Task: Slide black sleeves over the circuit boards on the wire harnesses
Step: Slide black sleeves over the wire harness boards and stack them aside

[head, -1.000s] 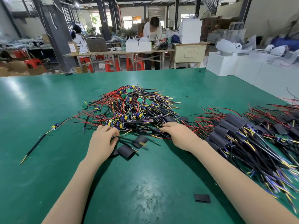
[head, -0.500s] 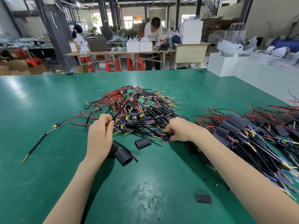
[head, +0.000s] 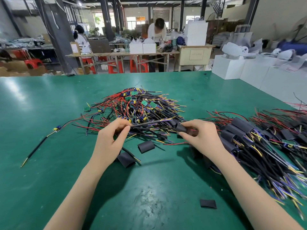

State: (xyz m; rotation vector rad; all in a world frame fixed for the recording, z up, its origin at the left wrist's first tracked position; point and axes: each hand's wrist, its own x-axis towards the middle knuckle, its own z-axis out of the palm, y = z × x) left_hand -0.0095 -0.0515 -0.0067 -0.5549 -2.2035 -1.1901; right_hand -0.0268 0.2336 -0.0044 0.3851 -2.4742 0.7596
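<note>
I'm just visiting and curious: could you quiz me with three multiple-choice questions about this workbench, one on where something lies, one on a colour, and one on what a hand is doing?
1. Where does the pile of finished, sleeved harnesses lie?
A. right side of the table
B. far left corner
C. on a stool

2. What colour is the table?
A. white
B. green
C. red

3. What is the right hand doing?
A. lying flat and empty
B. pinching a black sleeve
C. holding scissors

Answers: 1 A, the sleeved bundles are heaped at the right; 2 B, the bare top is green; 3 B, its fingertips grip the sleeve.
</note>
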